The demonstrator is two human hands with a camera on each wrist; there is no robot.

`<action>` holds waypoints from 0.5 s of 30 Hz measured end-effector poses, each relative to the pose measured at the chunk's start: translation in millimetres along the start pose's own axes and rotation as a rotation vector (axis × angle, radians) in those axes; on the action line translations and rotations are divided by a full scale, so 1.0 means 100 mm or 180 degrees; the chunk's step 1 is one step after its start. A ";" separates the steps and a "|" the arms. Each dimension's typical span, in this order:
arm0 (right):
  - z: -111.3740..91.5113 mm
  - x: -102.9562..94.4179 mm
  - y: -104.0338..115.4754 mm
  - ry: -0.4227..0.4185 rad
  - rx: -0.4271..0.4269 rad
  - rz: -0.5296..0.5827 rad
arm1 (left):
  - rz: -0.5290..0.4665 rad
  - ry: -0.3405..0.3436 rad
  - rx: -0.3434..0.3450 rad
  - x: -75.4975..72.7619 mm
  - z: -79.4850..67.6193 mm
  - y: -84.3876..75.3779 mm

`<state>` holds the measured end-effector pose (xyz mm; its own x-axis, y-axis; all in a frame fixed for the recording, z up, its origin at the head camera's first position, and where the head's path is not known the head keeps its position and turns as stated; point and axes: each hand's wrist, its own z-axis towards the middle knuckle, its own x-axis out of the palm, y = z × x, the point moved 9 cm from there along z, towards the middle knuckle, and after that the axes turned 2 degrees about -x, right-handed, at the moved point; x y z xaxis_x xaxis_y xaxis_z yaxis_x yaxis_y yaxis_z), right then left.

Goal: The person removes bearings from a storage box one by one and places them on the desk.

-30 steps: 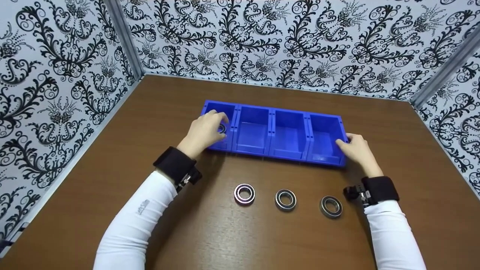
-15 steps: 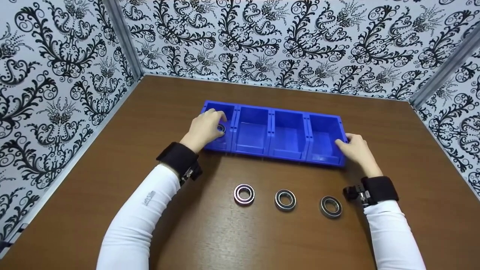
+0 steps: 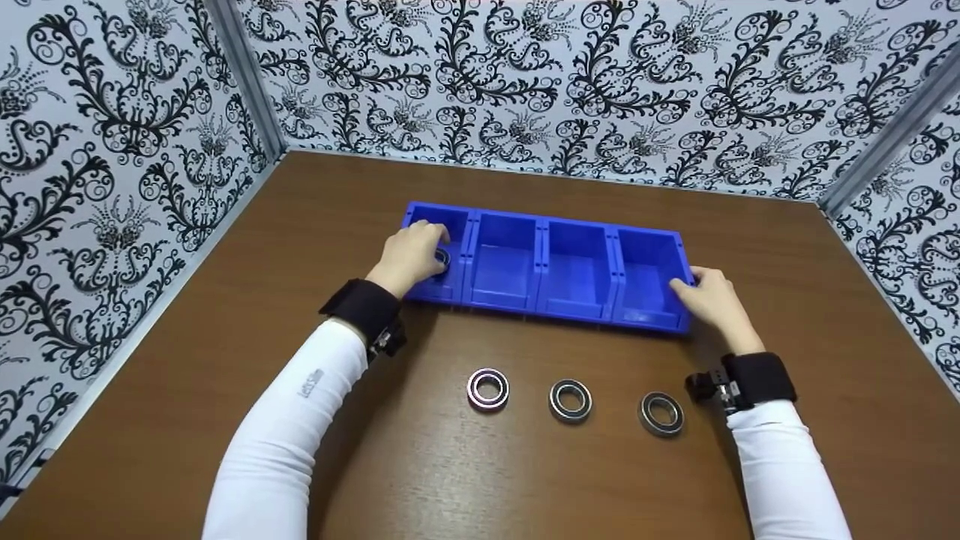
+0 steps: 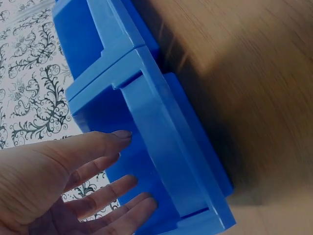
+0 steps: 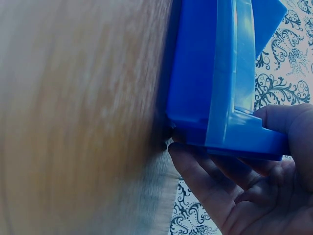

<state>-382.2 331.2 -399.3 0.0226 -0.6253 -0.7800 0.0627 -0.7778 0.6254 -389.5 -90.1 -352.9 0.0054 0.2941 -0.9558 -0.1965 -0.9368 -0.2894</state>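
Note:
A blue divided storage bin (image 3: 504, 298) with several compartments in a row sits on the wooden table. My left hand (image 3: 409, 253) reaches into its leftmost compartment, thumb and fingers loosely bent. In the head view, a bearing (image 3: 442, 259) shows inside there, beside the fingertips and partly covered by them. The left wrist view has the thumb (image 4: 105, 143) apart from the fingers, nothing visible between them. At the opposite end, my right hand (image 3: 711, 301) grips the bin's side wall, thumb inside and fingers along the outside and underneath.
In front of the bin, three ring bearings lie flat in a row: a left one (image 3: 487, 406), a middle one (image 3: 571, 417) and a right one (image 3: 661, 430) near the right wrist. Patterned wall panels (image 3: 495, 82) enclose the table's back and sides.
My left wrist and forearm have shifted slightly right, and the left fingers have drawn a little closer round the bearing. The right hand keeps its grip on the bin.

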 end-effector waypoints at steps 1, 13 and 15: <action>0.00 0.00 0.00 0.0004 0.0007 0.0005 | 0.0011 0.0019 -0.0011 0.01 0.01 0.00; 0.00 0.00 -0.02 -0.0002 -0.0006 0.0007 | 0.0038 0.0168 -0.0132 0.08 0.09 0.03; 0.00 -0.01 -0.02 -0.0009 -0.0011 -0.0003 | 0.0051 0.0169 -0.0137 0.08 0.11 0.04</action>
<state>-382.6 332.9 -400.1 0.0198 -0.6248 -0.7806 0.0662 -0.7782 0.6245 -400.6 -89.3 -361.4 0.0547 0.2696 -0.9614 -0.1548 -0.9489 -0.2749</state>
